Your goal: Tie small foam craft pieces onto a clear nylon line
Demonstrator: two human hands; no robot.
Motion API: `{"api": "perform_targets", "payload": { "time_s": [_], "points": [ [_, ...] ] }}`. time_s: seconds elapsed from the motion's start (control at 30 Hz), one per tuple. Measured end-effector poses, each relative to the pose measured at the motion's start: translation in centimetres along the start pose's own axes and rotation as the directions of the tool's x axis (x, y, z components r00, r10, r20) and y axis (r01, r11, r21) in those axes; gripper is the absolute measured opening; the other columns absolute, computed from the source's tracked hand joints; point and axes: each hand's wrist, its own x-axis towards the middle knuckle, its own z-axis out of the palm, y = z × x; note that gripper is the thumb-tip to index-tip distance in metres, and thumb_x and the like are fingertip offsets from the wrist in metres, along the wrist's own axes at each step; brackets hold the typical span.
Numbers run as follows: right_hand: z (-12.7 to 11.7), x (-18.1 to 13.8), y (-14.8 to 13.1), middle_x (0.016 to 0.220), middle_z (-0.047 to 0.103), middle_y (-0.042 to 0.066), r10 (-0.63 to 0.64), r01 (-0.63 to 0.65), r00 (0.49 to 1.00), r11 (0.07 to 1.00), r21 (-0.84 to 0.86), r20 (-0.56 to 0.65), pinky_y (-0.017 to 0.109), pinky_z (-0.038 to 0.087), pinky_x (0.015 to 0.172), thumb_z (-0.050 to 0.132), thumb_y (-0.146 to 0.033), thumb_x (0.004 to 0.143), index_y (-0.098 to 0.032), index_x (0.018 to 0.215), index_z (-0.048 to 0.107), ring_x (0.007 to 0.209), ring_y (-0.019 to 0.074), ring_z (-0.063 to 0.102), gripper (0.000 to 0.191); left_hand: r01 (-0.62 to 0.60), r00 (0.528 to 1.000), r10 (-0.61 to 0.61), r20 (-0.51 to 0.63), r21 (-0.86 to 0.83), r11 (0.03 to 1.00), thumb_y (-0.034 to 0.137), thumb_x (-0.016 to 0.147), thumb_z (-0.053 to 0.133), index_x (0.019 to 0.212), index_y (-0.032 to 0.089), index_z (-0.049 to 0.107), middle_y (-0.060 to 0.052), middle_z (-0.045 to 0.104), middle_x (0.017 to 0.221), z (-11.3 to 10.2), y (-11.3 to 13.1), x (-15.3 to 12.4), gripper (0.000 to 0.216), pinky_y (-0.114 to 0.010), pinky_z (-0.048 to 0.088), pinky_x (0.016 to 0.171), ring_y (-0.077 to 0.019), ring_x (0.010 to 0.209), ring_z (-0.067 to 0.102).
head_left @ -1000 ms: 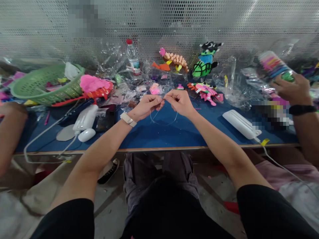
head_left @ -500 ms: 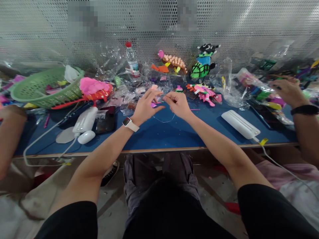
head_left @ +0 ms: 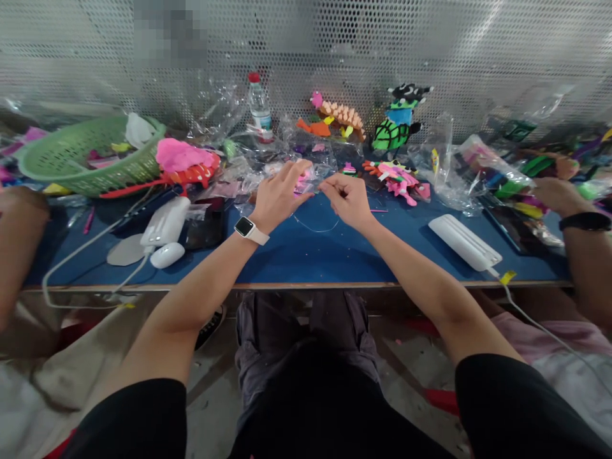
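Your left hand (head_left: 280,197) lies open, fingers spread on a pink piece (head_left: 302,182) among the bags (head_left: 248,182). Your right hand (head_left: 347,199) is closed, pinching the wire (head_left: 315,230), which loops on the table (head_left: 335,258) between both hands. The table is bare from there to its near edge. The mouse (head_left: 166,255) on the left and the white case (head_left: 463,241) on the right lie well apart. A co-worker's hand (head_left: 554,194) is at far right.

Blue-topped table (head_left: 306,255) against a perforated metal wall (head_left: 430,51), grey floor (head_left: 215,408) beneath.
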Motion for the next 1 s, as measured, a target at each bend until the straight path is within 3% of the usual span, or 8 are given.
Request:
{"api": "perform_targets", "payload": {
  "time_s": [0.2,0.37,0.6,0.8,0.9,1.0],
  "points": [
    [0.0,-0.1,0.3,0.056,0.048,-0.005,-0.051,0.049,0.998,0.998,-0.047,-0.031,0.032,0.035,0.055,0.068,-0.049,0.103,-0.024,0.082,0.070,0.052,0.0133,0.040,0.033,-0.063,0.997,0.063,0.031,-0.009,0.998,0.069,0.089,0.090,0.132,0.028,0.075,-0.014,0.077,0.138,0.0,0.9,0.0,0.061,-0.045,0.060,0.103,-0.0357,0.123,0.075],
    [0.0,-0.2,0.3,0.057,0.049,-0.005,-0.105,0.102,0.993,0.992,-0.077,-0.044,0.032,0.035,0.056,0.066,-0.043,0.103,-0.024,0.083,0.072,0.052,0.0127,0.040,0.029,-0.131,0.991,0.131,0.033,-0.023,0.991,0.076,0.093,0.081,0.113,0.029,0.080,-0.011,0.079,0.127,-0.1,1.3,-0.1,0.051,-0.053,0.057,0.112,-0.0364,0.127,0.073],
    [0.1,-0.2,0.5,0.058,0.050,-0.005,-0.160,0.152,0.985,0.981,-0.125,-0.064,0.032,0.035,0.057,0.067,-0.038,0.103,-0.023,0.081,0.073,0.053,0.0128,0.040,0.027,-0.117,0.992,0.118,0.034,-0.020,0.993,0.079,0.094,0.078,0.109,0.031,0.081,-0.010,0.081,0.117,-0.4,1.2,0.1,0.051,-0.054,0.055,0.111,-0.0350,0.122,0.074],
    [0.5,-0.5,1.2,0.057,0.047,-0.005,-0.169,0.160,0.985,0.974,-0.159,-0.043,0.031,0.036,0.058,0.065,-0.036,0.104,-0.022,0.083,0.075,0.053,0.0124,0.037,0.027,-0.221,0.975,0.219,0.045,0.027,0.975,0.064,0.109,0.068,0.107,0.029,0.082,-0.009,0.080,0.109,-0.4,1.4,0.1,0.038,-0.048,0.058,0.099,-0.0279,0.105,0.076],
    [0.5,-0.4,1.5,0.057,0.048,-0.005,-0.148,0.142,0.989,0.971,-0.191,-0.020,0.030,0.038,0.059,0.064,-0.041,0.107,-0.023,0.085,0.076,0.054,0.0122,0.038,0.031,-0.194,0.981,0.193,-0.027,-0.077,0.978,0.061,0.115,0.057,0.096,0.024,0.081,-0.009,0.079,0.100,-0.2,1.7,0.2,0.048,-0.041,0.059,0.087,-0.0223,0.092,0.075],
    [0.3,-0.4,1.4,0.058,0.049,-0.005,-0.160,0.154,0.987,0.969,-0.194,-0.016,0.030,0.039,0.060,0.065,-0.045,0.109,-0.023,0.086,0.076,0.054,0.0122,0.040,0.034,-0.055,0.998,0.050,-0.026,-0.285,0.957,0.063,0.113,0.061,0.079,0.021,0.075,-0.007,0.078,0.089,0.2,1.8,0.6,0.056,-0.036,0.060,0.082,-0.0186,0.085,0.074]
  ]
}}
